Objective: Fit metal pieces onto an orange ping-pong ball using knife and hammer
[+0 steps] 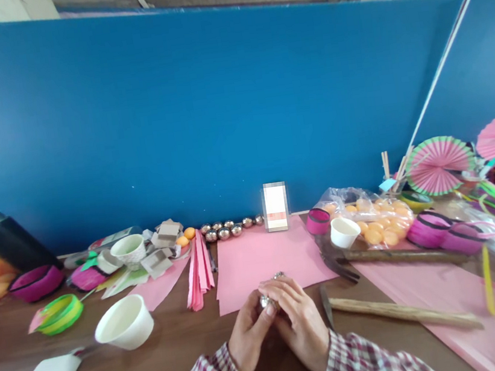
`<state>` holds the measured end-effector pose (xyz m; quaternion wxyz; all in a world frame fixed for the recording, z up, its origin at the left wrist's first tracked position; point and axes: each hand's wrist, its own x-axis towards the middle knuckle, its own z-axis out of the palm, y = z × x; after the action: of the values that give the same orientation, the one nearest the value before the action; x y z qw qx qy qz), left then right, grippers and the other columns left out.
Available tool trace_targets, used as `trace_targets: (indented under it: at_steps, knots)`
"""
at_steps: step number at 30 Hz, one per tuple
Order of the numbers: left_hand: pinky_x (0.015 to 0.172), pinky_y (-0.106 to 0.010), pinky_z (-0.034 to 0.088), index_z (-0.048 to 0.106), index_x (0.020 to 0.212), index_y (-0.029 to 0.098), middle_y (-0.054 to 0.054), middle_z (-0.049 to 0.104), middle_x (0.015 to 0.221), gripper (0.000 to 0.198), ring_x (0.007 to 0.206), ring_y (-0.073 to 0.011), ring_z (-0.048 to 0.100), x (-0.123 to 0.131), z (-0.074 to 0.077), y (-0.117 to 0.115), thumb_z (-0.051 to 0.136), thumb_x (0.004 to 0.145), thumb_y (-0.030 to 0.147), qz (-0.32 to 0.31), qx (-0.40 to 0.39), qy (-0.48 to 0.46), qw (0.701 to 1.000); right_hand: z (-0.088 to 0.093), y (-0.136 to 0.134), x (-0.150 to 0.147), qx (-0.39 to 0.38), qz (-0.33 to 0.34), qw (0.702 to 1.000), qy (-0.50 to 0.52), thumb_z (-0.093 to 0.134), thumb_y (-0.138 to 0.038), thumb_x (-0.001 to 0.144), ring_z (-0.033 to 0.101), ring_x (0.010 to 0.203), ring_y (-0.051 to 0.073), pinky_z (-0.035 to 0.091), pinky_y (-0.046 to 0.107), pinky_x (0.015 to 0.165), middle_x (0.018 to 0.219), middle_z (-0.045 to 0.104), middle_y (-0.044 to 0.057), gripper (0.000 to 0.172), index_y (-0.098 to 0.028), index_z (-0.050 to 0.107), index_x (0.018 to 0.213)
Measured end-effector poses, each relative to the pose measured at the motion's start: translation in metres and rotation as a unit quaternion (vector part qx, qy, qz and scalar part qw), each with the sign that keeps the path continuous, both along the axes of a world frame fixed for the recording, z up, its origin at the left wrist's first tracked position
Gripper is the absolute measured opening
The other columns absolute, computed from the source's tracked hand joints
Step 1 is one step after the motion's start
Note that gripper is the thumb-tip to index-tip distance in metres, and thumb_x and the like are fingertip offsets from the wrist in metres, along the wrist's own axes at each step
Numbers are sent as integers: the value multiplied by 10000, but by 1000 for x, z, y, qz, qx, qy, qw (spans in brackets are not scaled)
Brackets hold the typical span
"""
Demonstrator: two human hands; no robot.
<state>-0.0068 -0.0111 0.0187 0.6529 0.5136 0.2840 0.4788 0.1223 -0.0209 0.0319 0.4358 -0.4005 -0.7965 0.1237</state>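
Note:
My left hand (251, 331) and my right hand (299, 318) meet over the front edge of a pink paper sheet (266, 256). Between them is a shiny silver ball (265, 300), with the fingers of both hands wrapped round it. Another bit of silver (279, 275) shows just beyond my right fingertips; its shape is mostly hidden. At the back of the sheet, several silver balls (224, 233) sit in rows against the blue panel. Folded pink paper strips (198, 271) lie left of the sheet.
Two hammers, one with a pale wooden handle (401, 311), lie to the right. White cups (124, 323) (345, 232) stand on both sides. A bag of orange balls (382, 222) is at the back right, a black flask (8, 241) at the far left.

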Motion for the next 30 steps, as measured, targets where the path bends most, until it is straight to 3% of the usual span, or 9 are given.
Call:
trace_targets:
  at_steps: [14, 18, 23, 30]
  knots:
    - [917, -374, 341, 508, 1058, 167, -91, 561, 1080, 305, 999, -217, 503, 0, 1, -1, 507, 770, 266, 5, -21, -27, 999, 1, -1, -1, -30, -20, 998, 53, 511, -51, 670, 474, 995, 198, 340, 415, 926, 1021, 558, 48, 413, -217, 484, 1047]
    - [836, -354, 390, 533, 1009, 157, -82, 589, 966, 279, 894, -205, 535, 0, 2, -1, 522, 757, 276, 8, -35, -17, 999, 1, 0, -2, -31, -33, 997, 55, 529, -66, 656, 480, 985, 195, 328, 416, 940, 1002, 561, 42, 393, -215, 495, 1018]
    - [703, -295, 423, 551, 925, 132, -52, 565, 788, 216, 733, -151, 516, 0, -3, 0, 500, 771, 275, 4, -37, -24, 999, 1, -2, -3, -6, -36, 999, 7, 535, -91, 663, 457, 1041, 208, 333, 423, 948, 1074, 540, 70, 479, -190, 447, 1124]
    - [780, -299, 390, 574, 954, 138, -56, 583, 842, 259, 791, -159, 518, -2, -5, 2, 513, 761, 300, 13, -25, 5, 1000, -2, -2, -1, -10, 8, 1000, 0, 480, -49, 682, 463, 1016, 207, 364, 433, 914, 1044, 549, 68, 471, -196, 431, 1127]
